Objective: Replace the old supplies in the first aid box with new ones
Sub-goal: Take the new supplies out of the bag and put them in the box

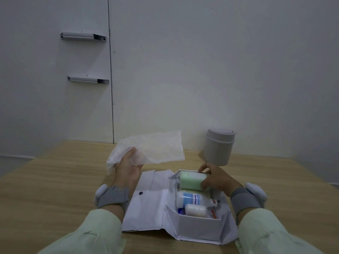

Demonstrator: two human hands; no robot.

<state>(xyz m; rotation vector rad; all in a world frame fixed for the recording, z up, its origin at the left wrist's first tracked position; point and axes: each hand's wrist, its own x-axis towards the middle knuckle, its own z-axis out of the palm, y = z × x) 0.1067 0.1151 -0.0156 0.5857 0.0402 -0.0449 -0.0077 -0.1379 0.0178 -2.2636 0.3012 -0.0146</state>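
A white first aid box (199,229) lies open on the wooden table, its flap (150,200) spread out to the left. My left hand (126,167) holds a clear plastic bag (152,149) raised above the table, left of the box. My right hand (215,178) grips a pale green roll (192,180) at the far end of the box. Inside the box lie a white bottle with a blue label (192,198) and a small white roll (195,210) beside it. Items underneath are mostly hidden.
A grey lidded bin (218,147) stands on the table just behind the box, close to my right hand. A white wall with two metal brackets (82,36) rises behind the table. Bare wood (55,189) extends left of the box.
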